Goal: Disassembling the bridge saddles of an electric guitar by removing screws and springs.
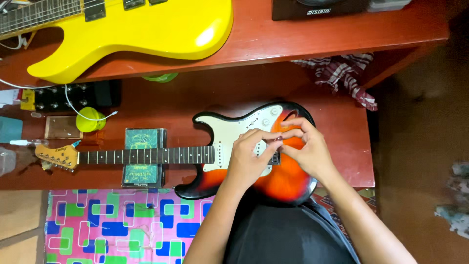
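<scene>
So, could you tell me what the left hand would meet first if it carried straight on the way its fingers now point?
The left hand points right, toward the right hand. It would probably meet those fingers first, above the sunburst guitar.

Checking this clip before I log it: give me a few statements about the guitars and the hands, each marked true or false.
1. Both hands, the left hand and the right hand, are over the body of the sunburst guitar. True.
2. The yellow guitar lies on the lower shelf. False: it lies on the upper surface.
3. A dark green packet sits under the sunburst guitar's neck. True.
4. The sunburst guitar's headstock points right. False: it points left.
</scene>
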